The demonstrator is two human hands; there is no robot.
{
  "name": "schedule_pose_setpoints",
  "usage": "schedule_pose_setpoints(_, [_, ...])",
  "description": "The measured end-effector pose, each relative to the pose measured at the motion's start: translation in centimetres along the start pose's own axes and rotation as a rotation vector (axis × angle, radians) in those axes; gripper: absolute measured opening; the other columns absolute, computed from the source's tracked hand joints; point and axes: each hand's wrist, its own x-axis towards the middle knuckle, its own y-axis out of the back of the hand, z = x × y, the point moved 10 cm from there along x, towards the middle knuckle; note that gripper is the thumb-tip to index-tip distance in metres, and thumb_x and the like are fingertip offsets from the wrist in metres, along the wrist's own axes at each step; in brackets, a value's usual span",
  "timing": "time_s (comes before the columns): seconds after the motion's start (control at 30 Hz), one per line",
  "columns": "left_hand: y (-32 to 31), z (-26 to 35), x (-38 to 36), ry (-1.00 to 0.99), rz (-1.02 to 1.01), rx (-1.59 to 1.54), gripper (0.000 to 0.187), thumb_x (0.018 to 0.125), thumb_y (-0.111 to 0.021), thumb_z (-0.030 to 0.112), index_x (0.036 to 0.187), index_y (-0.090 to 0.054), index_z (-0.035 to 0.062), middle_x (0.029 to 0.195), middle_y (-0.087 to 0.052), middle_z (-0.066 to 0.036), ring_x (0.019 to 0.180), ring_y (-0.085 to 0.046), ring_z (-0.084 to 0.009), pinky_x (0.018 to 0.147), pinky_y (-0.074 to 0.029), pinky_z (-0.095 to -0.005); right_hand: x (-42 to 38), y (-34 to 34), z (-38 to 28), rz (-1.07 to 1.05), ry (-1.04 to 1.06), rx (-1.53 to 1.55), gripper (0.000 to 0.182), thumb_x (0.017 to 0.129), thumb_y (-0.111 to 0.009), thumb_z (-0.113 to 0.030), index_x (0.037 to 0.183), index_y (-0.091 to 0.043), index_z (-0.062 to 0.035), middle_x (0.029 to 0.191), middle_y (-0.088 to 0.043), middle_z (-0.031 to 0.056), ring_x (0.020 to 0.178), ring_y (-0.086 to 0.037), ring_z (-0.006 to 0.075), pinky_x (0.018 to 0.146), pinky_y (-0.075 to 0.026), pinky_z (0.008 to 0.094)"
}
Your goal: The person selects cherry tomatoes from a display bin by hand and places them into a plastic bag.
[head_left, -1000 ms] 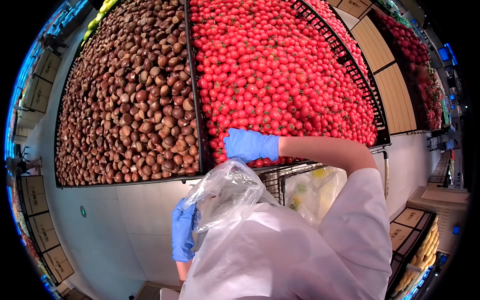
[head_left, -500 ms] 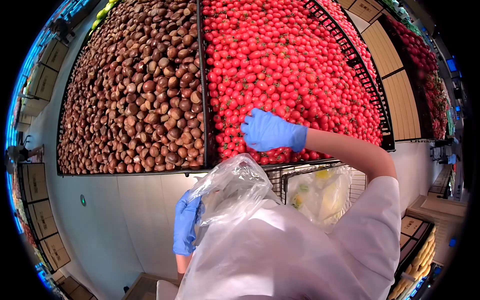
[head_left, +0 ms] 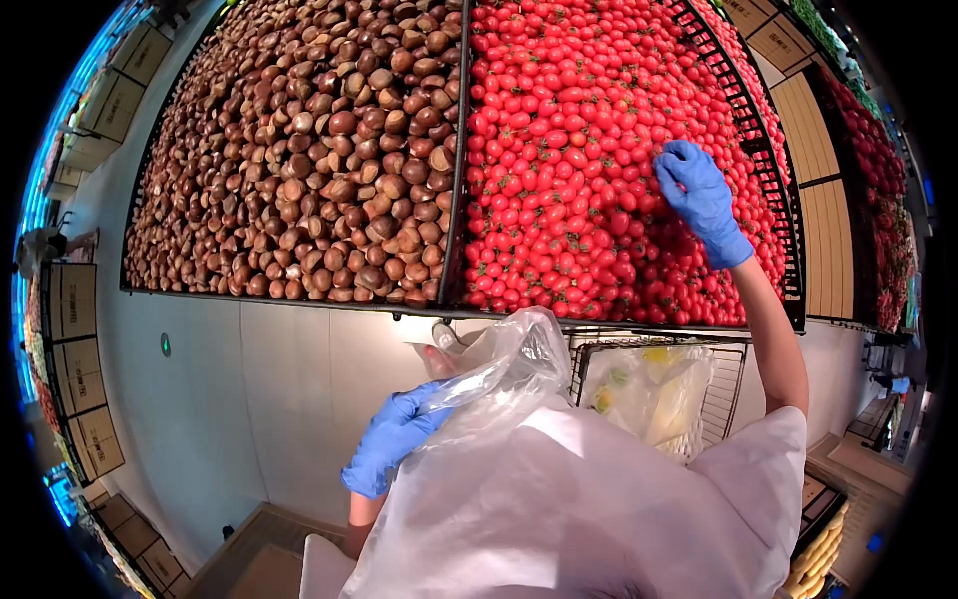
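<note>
My left hand (head_left: 394,434), in a blue glove, grips the edge of a clear plastic bag (head_left: 509,364) in front of my body. A small reddish shape shows through the bag's left side, too blurred to name. My right hand (head_left: 702,203), also blue-gloved, is over the heap of cherry tomatoes (head_left: 559,180). Its fingers are loosely curved, a gap shows between thumb and forefinger, and I see nothing held there. To the left of the tomatoes lies a large heap of chestnuts (head_left: 309,170).
A black divider (head_left: 457,160) separates the two heaps, and a slatted black rail (head_left: 743,110) runs along the tomatoes' right side. Below the display's front edge stands a wire basket (head_left: 720,394) with a bagged yellow and green item (head_left: 649,394). Wooden crates (head_left: 823,210) stand farther right.
My right hand has moved right and farther over the tomatoes, away from the bag, its fingers looser. My left hand has turned toward the bag, still gripping it. The whole view has shifted slightly.
</note>
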Motion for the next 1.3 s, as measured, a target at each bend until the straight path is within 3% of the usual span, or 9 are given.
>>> schedule_pose_setpoints(0.1, [-0.2,-1.3,0.5,0.025,-0.010,0.009,0.025,0.090,-0.058,0.011,0.113,-0.061,0.0016,0.085,-0.057,0.006,0.073,-0.046,-0.0031,0.067,-0.040,-0.0179,-0.7,0.9,1.6,0.117,-0.029,-0.030,0.015,0.082,-0.056,-0.008,0.096,-0.061,-0.0052,0.097,-0.058,0.0105,0.088,-0.056,0.0289,0.075,-0.045,0.0368])
schedule_pose_setpoints(0.2, [-0.3,-0.7,0.5,0.014,0.000,-0.035,0.025,0.090,-0.058,0.011,0.113,-0.061,0.0020,0.084,-0.057,0.006,0.073,-0.046,-0.0029,0.066,-0.039,-0.0176,-1.6,1.0,4.0,0.111,-0.171,-0.184,0.018,0.085,-0.054,-0.008,0.101,-0.062,-0.0054,0.098,-0.059,0.0117,0.087,-0.057,0.0285,0.075,-0.046,0.0348])
schedule_pose_setpoints(0.4, [0.2,0.2,0.3,0.048,0.034,-0.087,0.026,0.090,-0.058,0.013,0.112,-0.062,0.0003,0.087,-0.062,0.002,0.079,-0.052,-0.0073,0.075,-0.044,-0.0223,-3.1,3.0,8.1,0.348,-0.566,0.156,0.017,0.088,-0.055,-0.010,0.102,-0.063,-0.0049,0.094,-0.064,0.0097,0.085,-0.062,0.0219,0.076,-0.049,0.0316])
schedule_pose_setpoints(0.6, [0.3,0.8,0.5,0.057,0.076,-0.335,0.026,0.093,-0.053,0.015,0.114,-0.061,0.0021,0.087,-0.057,0.004,0.076,-0.047,-0.0042,0.070,-0.041,-0.0186,3.7,1.0,-6.8,0.278,-0.139,0.206,0.024,0.078,-0.068,-0.013,0.102,-0.064,-0.0072,0.089,-0.063,0.0086,0.082,-0.061,0.0230,0.074,-0.048,0.0314])
schedule_pose_setpoints(0.67, [0.2,1.2,0.8,0.038,0.076,-0.325,0.025,0.093,-0.053,0.015,0.114,-0.060,0.0022,0.086,-0.057,0.004,0.075,-0.047,-0.0039,0.068,-0.041,-0.0183,5.0,-1.2,-11.6,0.310,0.056,0.178,0.036,0.078,-0.067,-0.019,0.111,-0.060,-0.0069,0.101,-0.061,0.0092,0.094,-0.058,0.0238,0.082,-0.046,0.0346])
schedule_pose_setpoints(0.8, [0.5,2.3,0.4,0.017,0.104,-0.309,0.025,0.093,-0.053,0.016,0.113,-0.060,0.0025,0.085,-0.056,0.005,0.073,-0.046,-0.0032,0.066,-0.040,-0.0172,9.7,-9.5,-13.2,0.038,-0.002,0.243,0.057,0.080,-0.062,-0.033,0.128,-0.047,-0.0053,0.129,-0.047,0.0123,0.121,-0.042,0.0268,0.099,-0.035,0.0392])
schedule_pose_setpoints(0.93, [1.1,1.9,0.0,0.033,0.145,-0.303,0.024,0.092,-0.053,0.016,0.111,-0.061,0.0034,0.082,-0.055,0.005,0.070,-0.045,-0.0027,0.062,-0.038,-0.0167,11.8,-11.9,-13.9,0.084,0.070,0.012,0.059,0.074,-0.064,-0.029,0.125,-0.048,-0.0031,0.126,-0.049,0.0147,0.120,-0.042,0.0299,0.099,-0.032,0.0403])
schedule_pose_setpoints(1.07, [1.9,0.9,-0.6,0.048,0.221,-0.311,0.023,0.092,-0.054,0.017,0.110,-0.061,0.0045,0.073,-0.052,0.006,0.062,-0.042,-0.0023,0.055,-0.034,-0.0175,11.9,-10.5,-15.4,0.085,0.112,0.002,0.034,0.067,-0.065,-0.027,0.093,-0.055,-0.0072,0.092,-0.051,0.0086,0.096,-0.049,0.0263,0.083,-0.036,0.0405])
schedule_pose_setpoints(1.3, [2.4,1.3,-0.5,0.054,0.241,-0.325,0.023,0.091,-0.054,0.019,0.109,-0.061,0.0060,0.072,-0.052,0.006,0.060,-0.044,-0.0021,0.051,-0.034,-0.0174,11.2,-10.6,-15.7,-0.013,0.216,-0.105,0.019,0.070,-0.061,-0.028,0.080,-0.058,-0.0122,0.085,-0.053,0.0069,0.091,-0.050,0.0257,0.079,-0.037,0.0418])
